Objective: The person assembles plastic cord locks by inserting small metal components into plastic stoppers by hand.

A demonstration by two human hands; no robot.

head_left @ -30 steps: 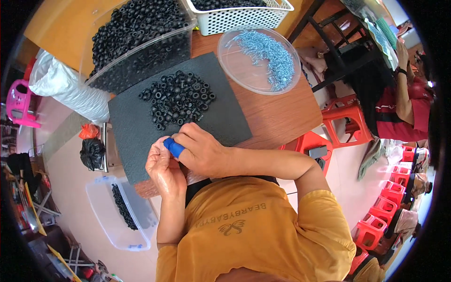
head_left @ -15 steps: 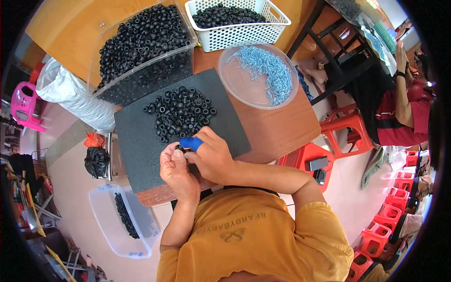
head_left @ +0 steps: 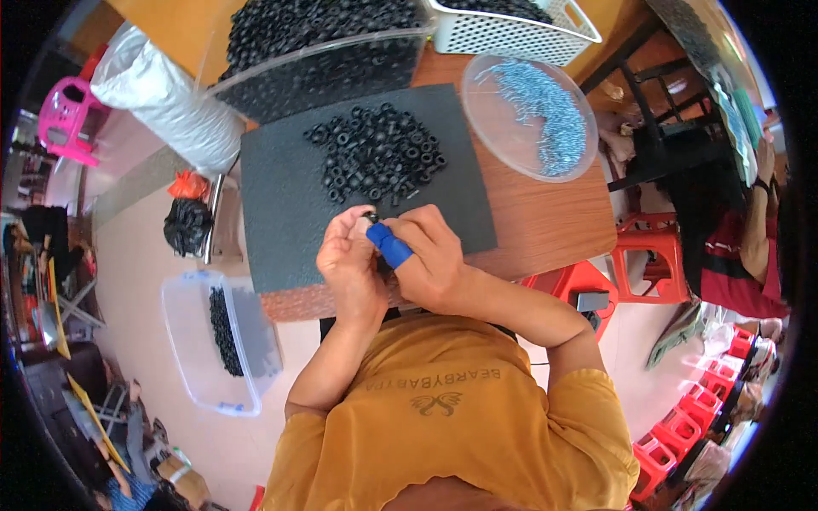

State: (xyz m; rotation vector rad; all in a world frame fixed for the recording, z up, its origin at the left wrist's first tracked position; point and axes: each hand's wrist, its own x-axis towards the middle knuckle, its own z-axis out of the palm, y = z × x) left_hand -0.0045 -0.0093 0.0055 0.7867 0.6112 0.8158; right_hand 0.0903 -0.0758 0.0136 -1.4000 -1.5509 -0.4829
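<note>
A small black ring-shaped part (head_left: 370, 218) is pinched between the fingertips of my left hand (head_left: 348, 260), over the near edge of a dark mat (head_left: 277, 204). My right hand (head_left: 433, 264) closes in against it from the right, with a blue wrap (head_left: 390, 245) round one finger. Its fingertips are partly hidden, and I cannot make out what they hold. Just beyond both hands lies a loose heap of similar black parts (head_left: 379, 157). One small silvery piece (head_left: 413, 194) rests at the heap's near right edge.
A clear bin (head_left: 315, 81) of black parts and a white perforated basket (head_left: 511, 36) stand behind the mat. Right of it, a round clear lid (head_left: 486, 128) carries many small blue pieces (head_left: 554, 119). Another clear bin (head_left: 183, 341) and red stools (head_left: 652, 255) flank the table; a person sits far right.
The whole view has shifted, so the table sits higher and further right. My right hand has turned, and its blue-wrapped finger now slants up toward the pinched part.
</note>
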